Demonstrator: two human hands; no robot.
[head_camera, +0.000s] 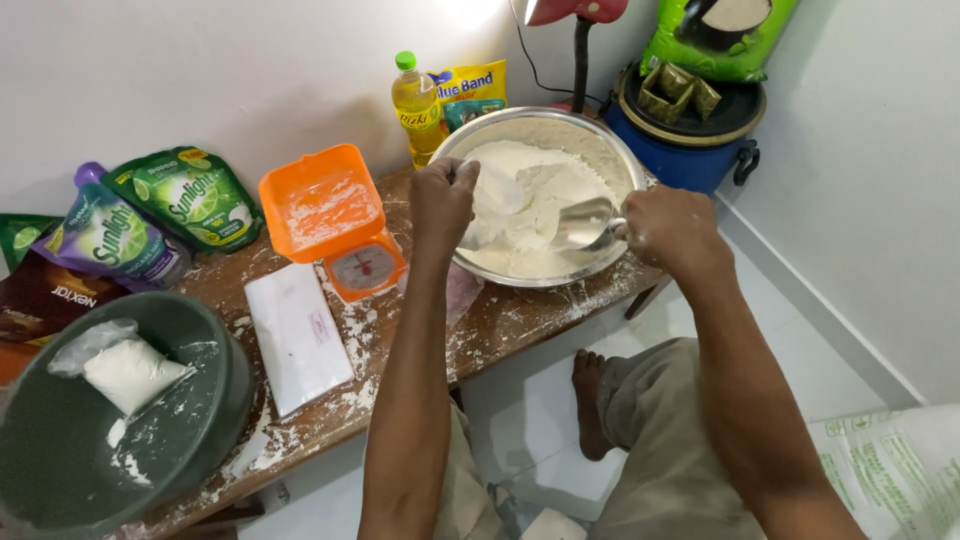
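A wide metal bowl (600, 150) heaped with white flour (530, 215) sits at the far right end of a low wooden table (500, 330). My right hand (672, 230) grips the handle of a metal scoop (588, 222), whose mouth lies in the flour and points left. Over the bowl's left rim, my left hand (443, 198) is closed on what looks like a small clear plastic bag (497, 188) that holds some flour. The scoop's tip is close to the bag.
An orange kitchen scale (335, 215), a flat white stack of bags (297, 335) and a green basin (190, 440) holding a filled flour bag (130, 372) stand to the left. Pouches (190, 195), an oil bottle (415, 95) and a blue container (690, 150) line the wall. A sack (895, 470) lies on the floor.
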